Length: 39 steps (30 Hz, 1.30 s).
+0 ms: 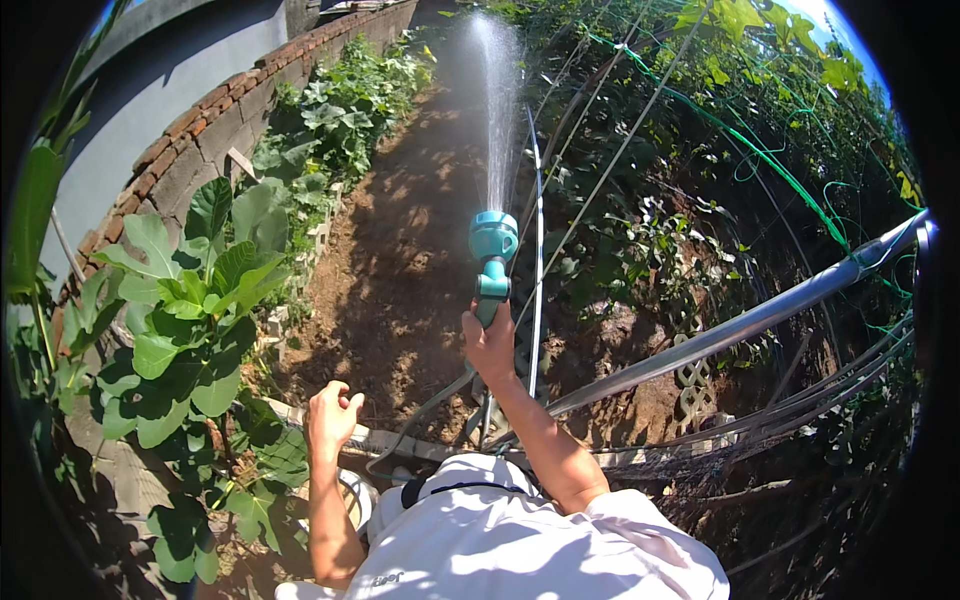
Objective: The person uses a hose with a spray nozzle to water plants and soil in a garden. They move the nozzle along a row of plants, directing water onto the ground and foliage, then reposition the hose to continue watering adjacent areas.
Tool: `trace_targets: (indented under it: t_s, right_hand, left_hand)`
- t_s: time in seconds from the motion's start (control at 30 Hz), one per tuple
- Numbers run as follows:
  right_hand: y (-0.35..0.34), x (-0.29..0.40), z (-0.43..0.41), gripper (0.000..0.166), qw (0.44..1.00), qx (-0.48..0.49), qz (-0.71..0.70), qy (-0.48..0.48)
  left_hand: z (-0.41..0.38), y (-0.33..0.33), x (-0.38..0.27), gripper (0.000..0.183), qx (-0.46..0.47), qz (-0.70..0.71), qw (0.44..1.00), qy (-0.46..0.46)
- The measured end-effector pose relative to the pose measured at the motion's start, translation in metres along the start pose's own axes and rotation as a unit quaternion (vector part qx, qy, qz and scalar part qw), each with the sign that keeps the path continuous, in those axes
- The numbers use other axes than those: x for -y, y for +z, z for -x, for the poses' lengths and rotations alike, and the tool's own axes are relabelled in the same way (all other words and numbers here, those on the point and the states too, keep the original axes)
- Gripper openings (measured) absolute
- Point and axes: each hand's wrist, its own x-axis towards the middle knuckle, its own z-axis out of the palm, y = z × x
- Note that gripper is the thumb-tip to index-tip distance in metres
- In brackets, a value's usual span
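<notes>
My right hand [491,341] is closed round the handle of a teal garden hose spray nozzle [493,238], held upright in the view's centre. White water spray [491,112] shoots from its head, away from me, over the soil path. A grey-green hose [429,409] runs from below the handle towards my waist. My left hand [332,416] is raised at the lower left, fingers loosely curled, with nothing seen in it. It is beside the leafy fig plant [202,322] and does not touch the nozzle.
A metal pole [720,337] slants across the right side, with green netting cord [780,165] at its far end. A brick-topped wall [187,135] and squash-like plants [337,112] line the left. A low white border [405,442] crosses before me. A white bucket [360,499] stands by my left forearm.
</notes>
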Motion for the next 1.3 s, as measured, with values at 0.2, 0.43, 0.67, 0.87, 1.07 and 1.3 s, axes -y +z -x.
trace_targets:
  t_s: [0.2,0.43,0.67,0.87,1.07,1.3]
  right_hand:
    - [-0.006,0.002,-0.003,0.026,0.996,-0.022,-0.088,0.001]
    - [-0.005,0.023,-0.005,0.021,0.995,-0.033,-0.090,0.032]
    - [0.002,0.013,-0.006,0.021,0.990,-0.035,-0.135,0.033]
    - [0.007,0.016,-0.005,0.021,0.990,-0.019,-0.133,0.048]
    - [0.007,0.022,-0.005,0.020,0.989,-0.023,-0.136,0.061]
    - [0.005,0.025,-0.007,0.021,0.989,-0.023,-0.136,0.047]
  left_hand:
    - [0.001,0.000,0.001,0.035,-0.013,0.004,1.000,0.014]
    - [0.000,0.001,0.000,0.035,-0.008,0.024,1.000,0.005]
    - [0.001,0.003,0.003,0.034,-0.018,0.047,0.999,0.017]
    - [0.001,0.006,0.007,0.035,-0.017,0.047,0.998,0.035]
    - [0.002,0.003,0.006,0.035,-0.006,0.040,0.999,0.027]
    - [0.002,0.002,0.005,0.036,-0.006,0.039,0.998,0.046]
